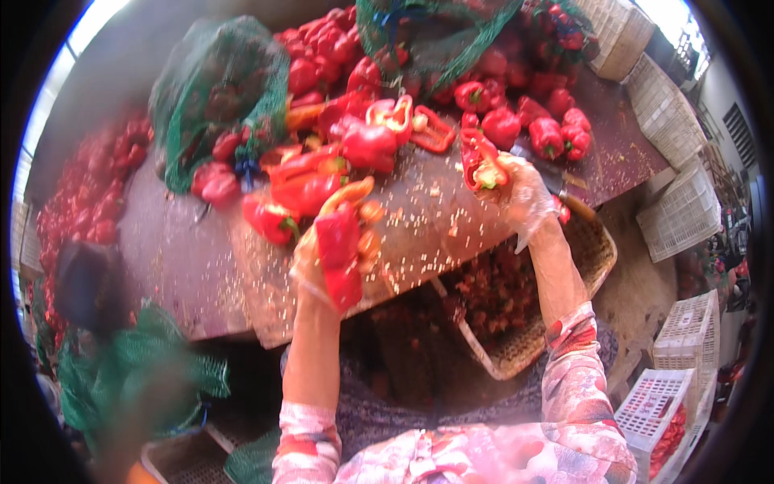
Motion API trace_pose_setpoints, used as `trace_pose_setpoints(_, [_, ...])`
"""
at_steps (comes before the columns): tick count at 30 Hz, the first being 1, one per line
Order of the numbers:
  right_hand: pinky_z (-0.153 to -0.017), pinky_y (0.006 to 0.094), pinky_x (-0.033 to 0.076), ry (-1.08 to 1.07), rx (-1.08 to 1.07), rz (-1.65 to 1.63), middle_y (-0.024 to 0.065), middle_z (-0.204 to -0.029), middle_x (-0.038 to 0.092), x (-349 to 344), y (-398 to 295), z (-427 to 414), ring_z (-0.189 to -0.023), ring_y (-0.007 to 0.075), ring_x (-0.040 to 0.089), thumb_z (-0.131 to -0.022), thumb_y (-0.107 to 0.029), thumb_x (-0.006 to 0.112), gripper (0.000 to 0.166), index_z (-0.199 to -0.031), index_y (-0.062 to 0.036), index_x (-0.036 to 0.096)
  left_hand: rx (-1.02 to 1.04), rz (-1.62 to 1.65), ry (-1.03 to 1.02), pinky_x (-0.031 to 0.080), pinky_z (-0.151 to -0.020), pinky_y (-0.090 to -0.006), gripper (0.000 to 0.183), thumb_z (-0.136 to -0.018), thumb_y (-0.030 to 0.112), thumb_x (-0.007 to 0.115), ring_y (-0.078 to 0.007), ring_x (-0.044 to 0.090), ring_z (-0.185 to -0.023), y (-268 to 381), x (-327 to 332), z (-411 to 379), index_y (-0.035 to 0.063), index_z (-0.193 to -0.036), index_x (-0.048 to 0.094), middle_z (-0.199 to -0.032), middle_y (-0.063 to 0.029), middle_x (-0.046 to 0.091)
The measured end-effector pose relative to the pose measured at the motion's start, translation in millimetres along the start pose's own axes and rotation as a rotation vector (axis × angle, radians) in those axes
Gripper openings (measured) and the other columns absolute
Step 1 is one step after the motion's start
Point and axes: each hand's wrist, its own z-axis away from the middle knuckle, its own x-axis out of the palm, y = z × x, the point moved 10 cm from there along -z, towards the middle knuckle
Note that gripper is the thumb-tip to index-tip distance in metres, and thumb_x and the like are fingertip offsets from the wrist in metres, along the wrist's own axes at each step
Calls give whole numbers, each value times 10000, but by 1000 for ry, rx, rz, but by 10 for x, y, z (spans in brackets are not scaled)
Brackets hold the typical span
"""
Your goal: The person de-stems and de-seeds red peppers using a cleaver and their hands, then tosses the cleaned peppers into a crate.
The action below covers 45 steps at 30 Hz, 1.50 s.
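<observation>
My left hand, in a thin clear plastic glove, grips a flat piece of red bell pepper above the front of the table. Orange finger-like shapes show past the piece; I cannot tell whether they are covered fingertips. In my right hand, also in a clear glove, is a cut-open red bell pepper with its pale seed core exposed. Just beyond that hand lies a knife, its wooden handle pointing right. Between the hands, whole and split peppers are heaped on the table, among scattered seeds.
Green mesh sacks of peppers stand on the table. Below its front edge is a woven basket with red scraps. White plastic crates line the right side. Another person, blurred, is at the left beside green netting.
</observation>
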Motion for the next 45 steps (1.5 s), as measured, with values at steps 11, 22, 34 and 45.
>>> trace_pose_setpoints(11, [-917, 417, 518, -345, -703, 1416, 175, -1217, 639, 1435, 57, 1199, -1084, 336, 637, -724, -211, 789, 581, -1225, 2, 587, -276, -443, 300, 314, -421, -231, 324, -1013, 297, 518, -89, 477, -503, -320, 168, 335, 81, -1226, 631, -827, 5, 631])
trace_pose_setpoints(22, [-654, 371, 534, -522, -828, 1615, 154, -1006, 686, 2083, -204, 1618, -719, 321, 655, -838, -29, 598, 290, -1117, -89, 648, -129, -424, 307, 391, -580, -226, 302, -955, 256, 607, -73, 539, -699, -27, -40, 381, 61, -1181, 657, -916, 3, 649])
trace_pose_setpoints(34, [-573, 248, 503, -277, -39, 729, 29, -918, 653, 1529, 302, 1382, -657, 75, 587, -915, -147, 711, 329, -1200, -43, 584, -218, -600, 243, 437, -672, -208, 283, -961, 314, 605, -90, 585, -779, -173, 84, 308, 71, -1087, 678, -902, -5, 626])
trace_pose_setpoints(45, [-478, 202, 479, -269, 73, 265, 48, -963, 662, 1709, 517, 1401, -597, 85, 604, -908, -82, 658, 340, -1229, -31, 557, -162, -170, 77, 540, -837, -322, 404, -996, 245, 530, -185, 657, -998, -390, 256, 276, 38, -1343, 554, -1184, -92, 647])
